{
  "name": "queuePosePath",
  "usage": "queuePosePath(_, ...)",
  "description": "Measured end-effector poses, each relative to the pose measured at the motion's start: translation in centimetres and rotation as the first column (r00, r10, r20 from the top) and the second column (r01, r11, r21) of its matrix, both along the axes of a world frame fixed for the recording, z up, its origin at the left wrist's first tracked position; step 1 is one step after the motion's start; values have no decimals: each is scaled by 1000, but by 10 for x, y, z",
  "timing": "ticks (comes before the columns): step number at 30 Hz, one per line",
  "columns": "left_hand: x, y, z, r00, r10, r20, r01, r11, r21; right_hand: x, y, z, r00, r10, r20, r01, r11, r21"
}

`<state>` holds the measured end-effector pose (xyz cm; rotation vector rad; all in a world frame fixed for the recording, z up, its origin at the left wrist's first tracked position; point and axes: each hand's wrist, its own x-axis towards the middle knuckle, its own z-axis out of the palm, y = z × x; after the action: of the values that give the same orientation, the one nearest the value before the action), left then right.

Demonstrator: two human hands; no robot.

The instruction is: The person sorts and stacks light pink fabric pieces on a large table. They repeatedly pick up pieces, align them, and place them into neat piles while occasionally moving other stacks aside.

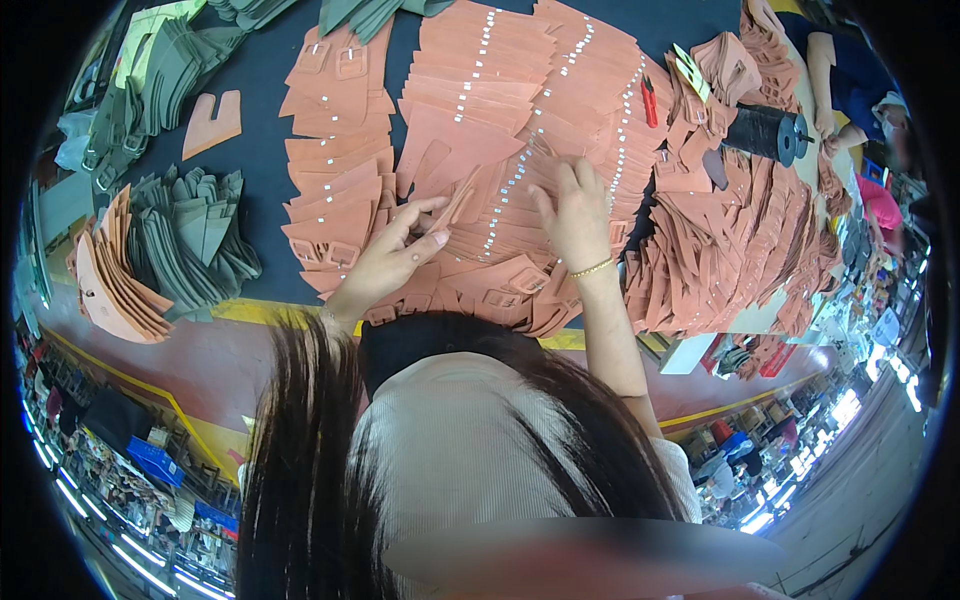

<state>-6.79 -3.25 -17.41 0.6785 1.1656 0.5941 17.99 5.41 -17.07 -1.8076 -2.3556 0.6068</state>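
My left hand (402,250) is closed with thumb and fingers on a few salmon-pink cut pieces (460,197) that stand on edge, tilted. Across from it, my right hand (578,215), with a thin bracelet at the wrist, hovers over or touches a fanned row of pink pieces (510,200). Its thumb is apart from its bent fingers, and I see nothing between them. Small white labels (520,165) run in a line along that row. Below my hands lie pink pieces with buckle-shaped parts (500,297), close to the table's near edge.
Another labelled pink row (335,190) lies at left, with green stacks (195,225) and pale orange pieces (120,270) beyond. A red hand tool (649,102), a black spool (765,134) and a large pink heap (720,250) are at right. A person's arm (822,85) shows at far right.
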Motion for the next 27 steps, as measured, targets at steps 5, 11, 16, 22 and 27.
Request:
queuePosePath(5,-1,4,-1,999,-37,-30,35,998,-48,4,14,-6,995,-61,84,58,998,29)
queuePosePath(11,-2,4,0,998,43,44,-42,999,-10,10,35,-10,972,-109,210,114,993,-12)
queuePosePath(16,-3,8,-6,999,20,42,-21,999,26,16,51,-13,959,-148,240,162,986,-40)
queuePosePath(22,0,11,-14,999,-14,38,15,999,-31,17,56,-19,964,-160,210,168,985,-24)
queuePosePath(27,1,17,-9,997,-69,-37,70,997,28,19,57,-23,966,-167,195,175,984,-28)
